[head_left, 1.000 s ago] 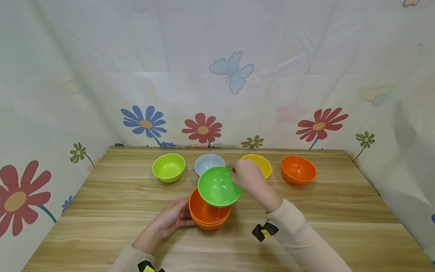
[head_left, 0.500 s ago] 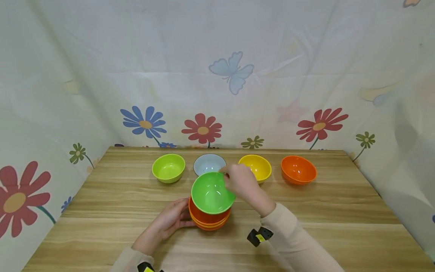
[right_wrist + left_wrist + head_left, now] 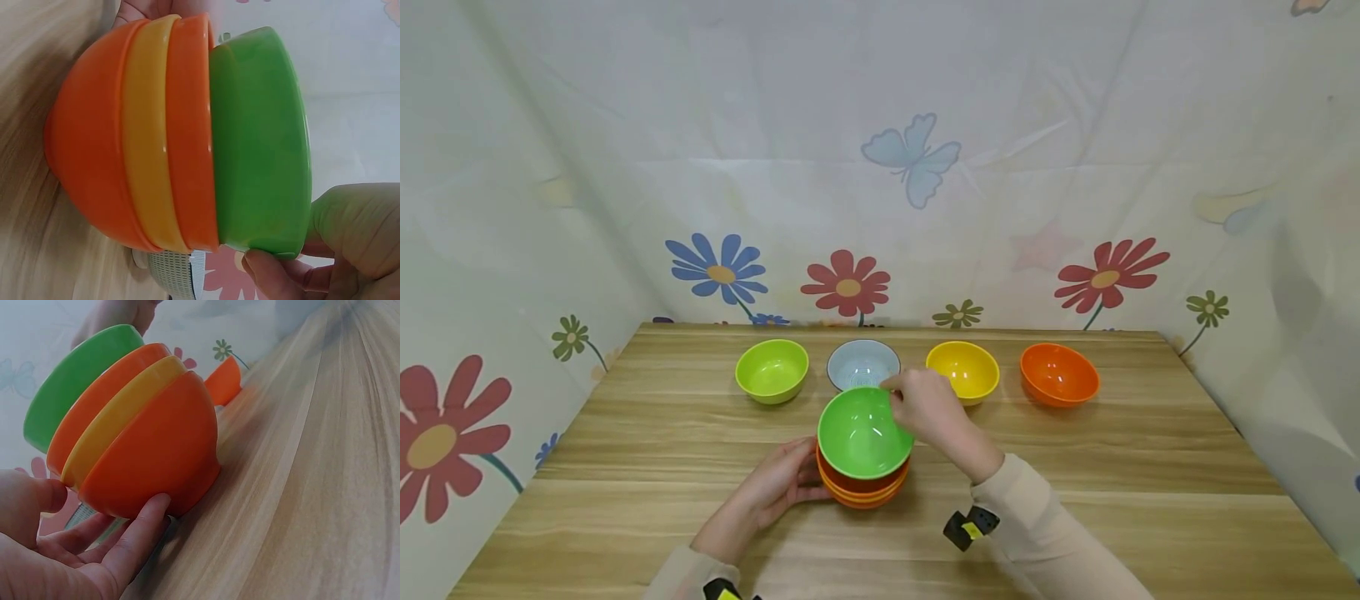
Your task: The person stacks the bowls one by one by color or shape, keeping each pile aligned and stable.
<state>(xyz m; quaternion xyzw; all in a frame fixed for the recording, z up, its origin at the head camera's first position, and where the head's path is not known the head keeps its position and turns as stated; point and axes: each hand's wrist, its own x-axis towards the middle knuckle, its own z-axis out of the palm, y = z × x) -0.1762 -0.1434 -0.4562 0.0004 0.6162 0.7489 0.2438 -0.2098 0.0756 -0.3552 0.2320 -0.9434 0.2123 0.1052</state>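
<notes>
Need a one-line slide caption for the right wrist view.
Right hand pinches green bowl nested atop orange-yellow-orange bowl stack.

- No words, numbers, brand names or signs can be read in any of the views.
- The small yellow tags on the black wrist-worn devices (image 3: 972,527), at about 5 o'clock from the stacked bowls, are too small to show any writing.

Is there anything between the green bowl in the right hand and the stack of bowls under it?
Nothing visible. The right hand pinches the rim of the green bowl, which already sits in the top orange bowl of the stack. The left hand holds the stack's side.
</notes>
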